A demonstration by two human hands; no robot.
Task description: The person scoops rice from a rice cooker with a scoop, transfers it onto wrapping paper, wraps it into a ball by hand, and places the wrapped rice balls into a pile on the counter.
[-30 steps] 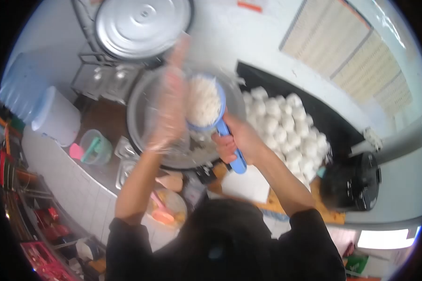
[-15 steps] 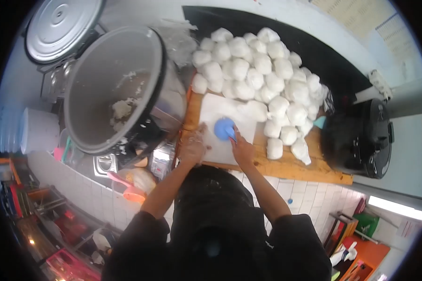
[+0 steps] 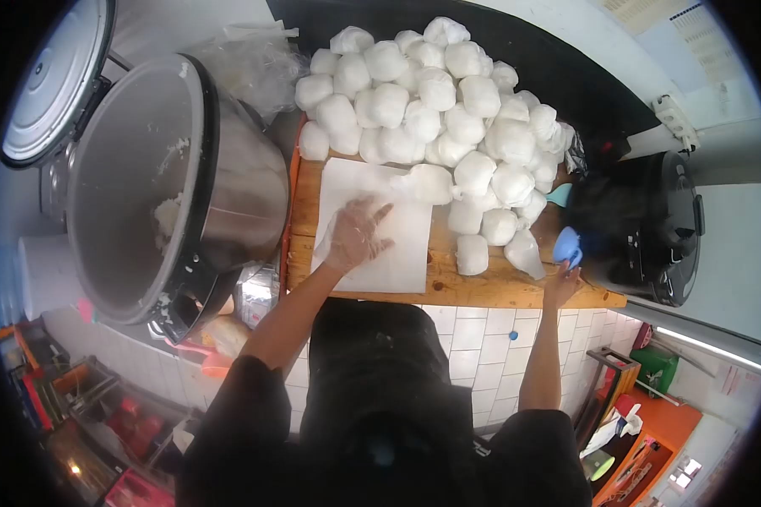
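My left hand (image 3: 355, 237), in a clear plastic glove, is over the white paper sheet (image 3: 406, 266) with its fingers spread. No rice shows under it, though the palm hides part of the sheet. At the right end of the wooden board (image 3: 473, 291), my right hand (image 3: 565, 279) grips the blue scoop (image 3: 568, 247). Many white wrapped bundles (image 3: 431, 122) are piled behind the paper. Left of the board is a large metal pot (image 3: 245, 182) with some white rice (image 3: 168, 215) inside.
A black lidded cooker (image 3: 651, 228) stands at the right. Clear plastic bags (image 3: 258, 72) lie behind the pot, and a round metal lid (image 3: 51, 76) is at the far left. An orange shelf (image 3: 663, 435) stands at the lower right, beyond the tiled floor (image 3: 494, 338).
The view has swung from the pot to the board. My right hand has carried the scoop from the paper to the right; my left hand has moved onto the paper.
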